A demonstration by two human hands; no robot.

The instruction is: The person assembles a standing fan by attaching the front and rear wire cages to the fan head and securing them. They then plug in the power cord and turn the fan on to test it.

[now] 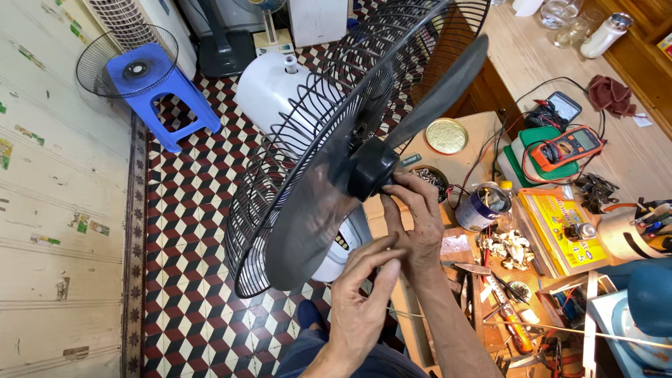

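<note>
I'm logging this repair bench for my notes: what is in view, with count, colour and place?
dark translucent plastic fan blade: one, grey-black, centre, on the hub
black wire fan guard: one, behind the blade
white fan motor housing: one, behind the guard
blue plastic stool: one, upper left, a second wire guard on it
orange handheld multimeter: one, right, on the bench
round metal tin: one, silver-blue, bench centre
left hand: below the blade, touching it
right hand: fingers at the blade hub
</note>
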